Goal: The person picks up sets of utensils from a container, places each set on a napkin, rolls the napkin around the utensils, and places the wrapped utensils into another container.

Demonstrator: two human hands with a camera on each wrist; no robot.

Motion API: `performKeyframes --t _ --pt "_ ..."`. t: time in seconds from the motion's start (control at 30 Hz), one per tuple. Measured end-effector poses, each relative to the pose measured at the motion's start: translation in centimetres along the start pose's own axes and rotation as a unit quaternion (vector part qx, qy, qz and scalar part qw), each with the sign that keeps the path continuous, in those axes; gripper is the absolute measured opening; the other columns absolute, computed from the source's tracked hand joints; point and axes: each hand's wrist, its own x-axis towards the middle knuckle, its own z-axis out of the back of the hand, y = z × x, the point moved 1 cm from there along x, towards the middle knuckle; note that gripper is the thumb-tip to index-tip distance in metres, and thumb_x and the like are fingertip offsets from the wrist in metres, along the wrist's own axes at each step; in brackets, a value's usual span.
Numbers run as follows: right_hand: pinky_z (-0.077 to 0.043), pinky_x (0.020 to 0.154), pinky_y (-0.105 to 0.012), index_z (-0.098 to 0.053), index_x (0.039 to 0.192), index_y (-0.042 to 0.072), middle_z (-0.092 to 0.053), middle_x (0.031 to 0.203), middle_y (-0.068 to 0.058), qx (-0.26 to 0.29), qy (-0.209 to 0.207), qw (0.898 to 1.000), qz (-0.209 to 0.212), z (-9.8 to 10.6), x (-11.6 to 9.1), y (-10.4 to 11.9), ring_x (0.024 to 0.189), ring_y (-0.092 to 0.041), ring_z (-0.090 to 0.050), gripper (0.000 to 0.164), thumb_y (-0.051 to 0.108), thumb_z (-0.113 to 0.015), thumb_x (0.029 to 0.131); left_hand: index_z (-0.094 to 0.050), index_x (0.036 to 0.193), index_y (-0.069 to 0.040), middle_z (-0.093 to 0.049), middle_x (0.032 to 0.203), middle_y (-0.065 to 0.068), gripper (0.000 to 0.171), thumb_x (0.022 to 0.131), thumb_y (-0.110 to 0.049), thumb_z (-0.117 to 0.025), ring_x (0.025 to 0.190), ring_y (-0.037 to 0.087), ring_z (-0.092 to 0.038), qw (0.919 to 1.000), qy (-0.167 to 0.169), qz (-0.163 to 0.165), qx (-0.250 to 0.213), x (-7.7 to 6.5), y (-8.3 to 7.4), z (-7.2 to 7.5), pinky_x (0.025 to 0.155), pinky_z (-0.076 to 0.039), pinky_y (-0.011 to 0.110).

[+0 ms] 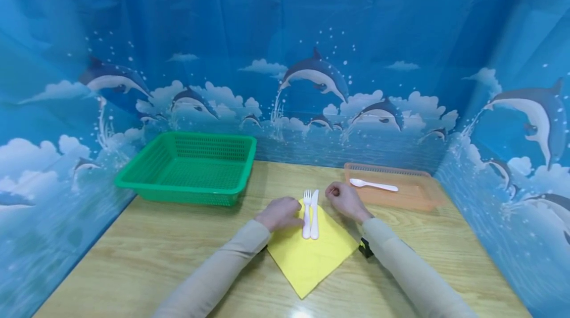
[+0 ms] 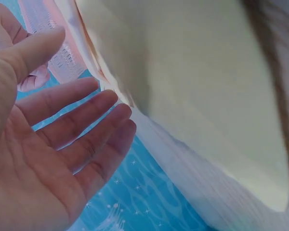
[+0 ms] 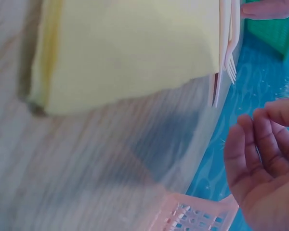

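Observation:
A yellow folded napkin (image 1: 307,268) lies cornerwise on the wooden table. On its far part a white plastic fork (image 1: 307,214) and a white plastic knife (image 1: 314,216) lie side by side, tips pointing away from me. My left hand (image 1: 281,213) hovers at the napkin's left edge beside the fork; in the left wrist view its fingers (image 2: 86,139) are spread and nearly straight, with nothing held. To the right of the knife is my right hand (image 1: 347,201), its fingers (image 3: 267,144) loosely bent with an empty palm, thumb near the index fingertip.
An orange tray (image 1: 414,200) stands at the back right, with a white plastic spoon (image 1: 378,186) in it, close beyond my right hand. At the back left is a green plastic basket (image 1: 187,190). A blue dolphin-print curtain (image 1: 249,21) encloses the table's back and sides.

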Motion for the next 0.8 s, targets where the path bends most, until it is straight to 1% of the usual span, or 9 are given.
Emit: performKeyframes --t 0.13,0.2,0.37,0.47,0.57,0.63,0.73,0.8 --pt "-0.053 0.073 -0.037 -0.070 0.101 0.002 -0.069 0.087 -0.006 -0.010 -0.023 1.000 0.013 0.6 0.1 0.1 0.078 -0.018 -0.063 0.017 0.012 -0.058 0.095 -0.056 0.068 -0.016 -0.045 0.059 -0.007 0.032 0.086 -0.036 -0.074 0.054 0.007 -0.039 0.9998 -0.019 0.005 -0.005 0.2 -0.4 0.2 0.049 -0.036 0.021" --pt "-0.054 0.073 -0.037 -0.070 0.101 0.003 -0.070 0.088 -0.006 -0.017 -0.036 0.999 0.014 0.7 0.2 0.2 0.080 -0.019 -0.064 0.017 0.013 -0.059 0.095 -0.057 0.069 -0.016 -0.046 0.060 -0.007 0.031 0.087 -0.035 -0.073 0.055 0.007 -0.040 0.9996 -0.027 0.005 -0.007 0.3 -0.7 0.4 0.049 -0.036 0.021" --pt "-0.053 0.073 -0.036 -0.071 0.102 0.005 -0.070 0.090 -0.006 -0.023 -0.057 0.998 0.011 1.1 0.4 0.0 0.081 -0.019 -0.064 0.018 0.017 -0.059 0.096 -0.057 0.069 -0.016 -0.046 0.060 -0.008 0.030 0.089 -0.034 -0.070 0.054 0.007 -0.041 0.9991 -0.038 0.000 -0.019 0.7 -1.4 0.6 0.048 -0.036 0.021" --pt "-0.053 0.071 -0.035 -0.071 0.103 0.004 -0.070 0.090 -0.008 -0.018 -0.072 0.997 0.012 1.6 0.5 -0.1 0.080 -0.020 -0.063 0.019 0.016 -0.059 0.095 -0.058 0.069 -0.016 -0.049 0.061 -0.007 0.030 0.091 -0.033 -0.069 0.054 0.007 -0.042 0.9981 -0.056 -0.004 -0.026 1.2 -1.9 0.7 0.047 -0.036 0.021" --pt "-0.053 0.070 -0.033 -0.070 0.105 0.002 -0.070 0.091 -0.009 -0.016 -0.085 0.996 0.007 2.1 0.5 -0.3 0.080 -0.020 -0.063 0.021 0.017 -0.059 0.096 -0.063 0.073 -0.016 -0.058 0.066 -0.006 0.026 0.092 -0.033 -0.067 0.057 0.007 -0.048 0.9966 -0.081 -0.006 -0.019 1.7 -2.4 0.7 0.048 -0.038 0.023" --pt "-0.052 0.069 -0.032 -0.070 0.106 0.003 -0.070 0.092 -0.009 -0.022 -0.094 0.995 0.003 2.4 0.5 -0.5 0.080 -0.020 -0.063 0.021 0.018 -0.058 0.096 -0.069 0.081 -0.015 -0.065 0.073 -0.005 0.022 0.092 -0.034 -0.067 0.062 0.007 -0.055 0.9955 -0.093 -0.006 -0.013 2.0 -2.7 0.7 0.052 -0.043 0.023" --pt "-0.052 0.069 -0.033 -0.070 0.106 0.005 -0.070 0.094 -0.009 -0.029 -0.104 0.994 -0.003 2.9 0.5 -0.8 0.082 -0.021 -0.063 0.021 0.019 -0.058 0.096 -0.073 0.091 -0.014 -0.072 0.084 -0.004 0.021 0.094 -0.033 -0.066 0.072 0.008 -0.063 0.9949 -0.101 -0.004 -0.009 2.4 -3.3 0.7 0.059 -0.049 0.023" --pt "-0.052 0.071 -0.034 -0.070 0.106 0.006 -0.070 0.095 -0.009 -0.035 -0.112 0.993 -0.005 3.3 0.6 -1.1 0.083 -0.021 -0.063 0.021 0.019 -0.057 0.096 -0.074 0.095 -0.014 -0.073 0.087 -0.003 0.021 0.094 -0.032 -0.065 0.076 0.010 -0.066 0.9949 -0.099 -0.002 -0.014 2.7 -3.7 0.8 0.063 -0.052 0.025"
